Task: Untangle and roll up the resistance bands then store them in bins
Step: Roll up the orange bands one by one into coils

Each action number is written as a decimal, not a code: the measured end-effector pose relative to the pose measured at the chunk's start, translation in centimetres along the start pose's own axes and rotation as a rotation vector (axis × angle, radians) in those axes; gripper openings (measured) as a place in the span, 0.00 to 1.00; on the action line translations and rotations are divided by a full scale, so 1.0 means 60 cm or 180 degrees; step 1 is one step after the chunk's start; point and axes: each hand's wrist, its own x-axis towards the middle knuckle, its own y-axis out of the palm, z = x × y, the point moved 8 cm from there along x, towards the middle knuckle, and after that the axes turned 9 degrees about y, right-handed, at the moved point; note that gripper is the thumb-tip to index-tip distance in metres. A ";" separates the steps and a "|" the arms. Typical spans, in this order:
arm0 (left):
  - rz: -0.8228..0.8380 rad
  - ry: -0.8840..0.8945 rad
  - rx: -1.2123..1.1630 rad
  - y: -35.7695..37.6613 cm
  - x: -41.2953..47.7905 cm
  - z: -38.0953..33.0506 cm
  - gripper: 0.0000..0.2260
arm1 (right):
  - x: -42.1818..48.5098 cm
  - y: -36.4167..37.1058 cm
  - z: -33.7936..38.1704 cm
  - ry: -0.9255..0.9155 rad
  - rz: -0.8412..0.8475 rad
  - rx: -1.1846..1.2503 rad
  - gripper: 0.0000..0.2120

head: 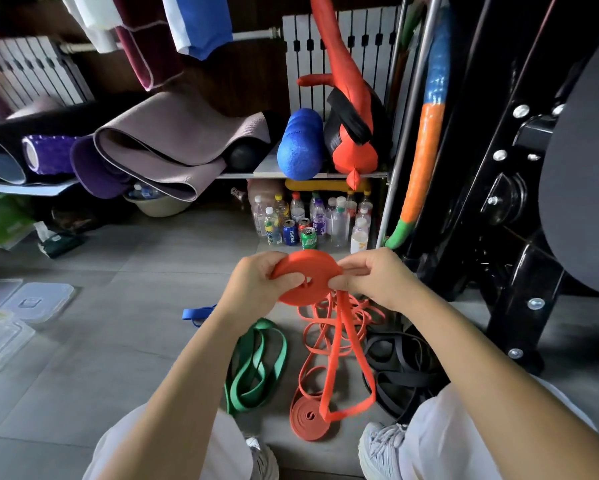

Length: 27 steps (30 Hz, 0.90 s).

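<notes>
Forearms (194, 368) out, my left hand (256, 284) grips the orange roll (303, 271), my right hand (370, 277) pinches its unrolled tail (336, 341), hanging down from the roll's right edge.

"PEPSI" on blue can (290, 232), other labels unreadable
</notes>
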 end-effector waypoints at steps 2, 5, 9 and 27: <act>-0.0146 -0.0113 -0.0497 -0.006 -0.004 0.000 0.12 | -0.002 -0.001 0.005 -0.0036 0.0029 0.0354 0.10; -0.0229 -0.0236 -0.1128 -0.001 -0.008 0.002 0.09 | -0.002 -0.005 0.009 -0.0113 -0.0047 0.0804 0.10; -0.0301 -0.0329 -0.1936 0.009 -0.011 0.003 0.11 | -0.001 -0.007 0.017 -0.0218 -0.0089 0.0984 0.10; 0.0597 0.1082 0.2149 0.063 -0.017 -0.036 0.18 | -0.004 0.023 0.016 -0.0293 -0.0307 -0.1249 0.07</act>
